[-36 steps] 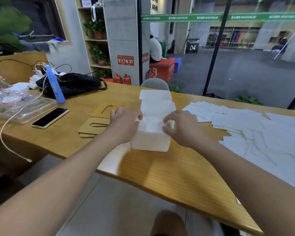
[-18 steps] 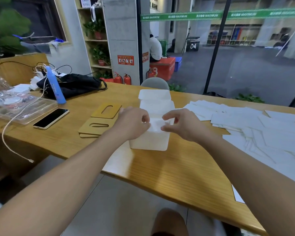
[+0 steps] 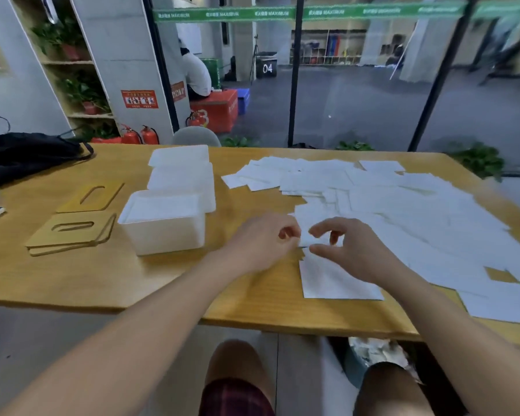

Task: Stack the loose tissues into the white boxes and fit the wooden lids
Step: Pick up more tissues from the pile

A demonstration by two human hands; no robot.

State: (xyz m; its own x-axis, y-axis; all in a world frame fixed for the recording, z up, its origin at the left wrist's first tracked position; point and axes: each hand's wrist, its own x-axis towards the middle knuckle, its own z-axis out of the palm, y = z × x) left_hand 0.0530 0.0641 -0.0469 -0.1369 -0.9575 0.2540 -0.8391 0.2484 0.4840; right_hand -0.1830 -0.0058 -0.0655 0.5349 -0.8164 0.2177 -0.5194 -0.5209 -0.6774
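I judged that my left hand (image 3: 263,240) and right hand (image 3: 347,246), each pinching the near tissue's (image 3: 336,280) top edge beside the box (image 3: 164,222), might tear it or drag neighbouring sheets along.

The surface (image 3: 72,274) is smooth wood with a soft shine. The boxes (image 3: 162,232) look of matt white plastic, the lids (image 3: 69,235) of thin matt wood, the tissues (image 3: 403,205) of thin white paper.

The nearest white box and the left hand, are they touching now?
Apart. The head view shows bare table between the nearest white box and the left hand, which is over by the loose tissues.
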